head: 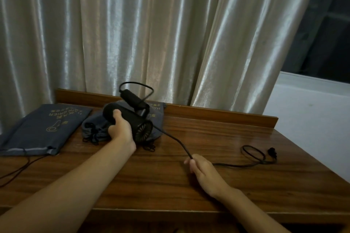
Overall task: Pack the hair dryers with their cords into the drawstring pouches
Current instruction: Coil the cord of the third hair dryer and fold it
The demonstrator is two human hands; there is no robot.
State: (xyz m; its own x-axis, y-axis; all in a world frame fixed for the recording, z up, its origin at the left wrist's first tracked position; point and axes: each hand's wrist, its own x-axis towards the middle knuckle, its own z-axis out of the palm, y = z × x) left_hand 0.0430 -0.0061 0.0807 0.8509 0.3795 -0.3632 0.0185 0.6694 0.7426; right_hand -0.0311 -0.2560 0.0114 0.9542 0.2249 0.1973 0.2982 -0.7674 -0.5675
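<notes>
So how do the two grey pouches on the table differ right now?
The flat dark grey drawstring pouch at the left lies smooth with its gold print fully showing; the crumpled grey pouch beside it is bunched, partly hidden behind the black hair dryer that the left hand holds. Both rest on the wooden table, with gold print and black cords.

Left hand point(121, 130) grips the black hair dryer point(130, 117) over a crumpled pouch point(94, 128); right hand point(202, 172), at five o'clock from it, pinches the cord point(176, 140) above the wooden table point(170, 185).
</notes>
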